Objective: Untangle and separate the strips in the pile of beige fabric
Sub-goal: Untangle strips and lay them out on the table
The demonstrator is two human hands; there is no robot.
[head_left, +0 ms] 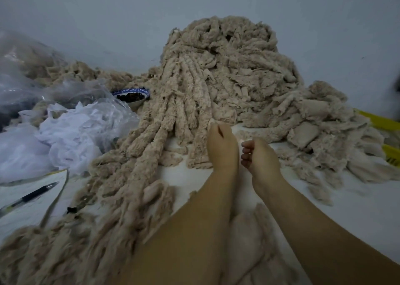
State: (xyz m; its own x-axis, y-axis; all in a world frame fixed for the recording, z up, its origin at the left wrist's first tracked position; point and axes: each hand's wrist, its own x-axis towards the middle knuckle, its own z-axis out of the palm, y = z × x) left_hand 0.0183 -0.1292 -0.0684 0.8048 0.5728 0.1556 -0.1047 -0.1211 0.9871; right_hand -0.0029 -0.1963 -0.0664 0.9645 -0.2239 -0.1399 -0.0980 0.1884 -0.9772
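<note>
Left hand point(220, 146) fisted, fingertips pinching a strip point(200, 155) end, grip partly hidden. Right hand point(257, 155) curled beside it, contents impossible to tell. Bare white table point(337, 224) open to the right. Pile of beige fabric point(227, 72) heaped just beyond the knuckles; straightened strips trailing leftward, cut off below.

A big pile of beige fabric point(227, 68) stands on the white desk point(177, 174) against the wall. Long strips point(151, 146) run from it toward the person. The left hand point(220, 144) pinches a strip end; the right hand point(257, 152) is curled just beside it. On the left lie a pen point(30, 196), plastic bags point(71, 129) and a bowl point(133, 96).
</note>
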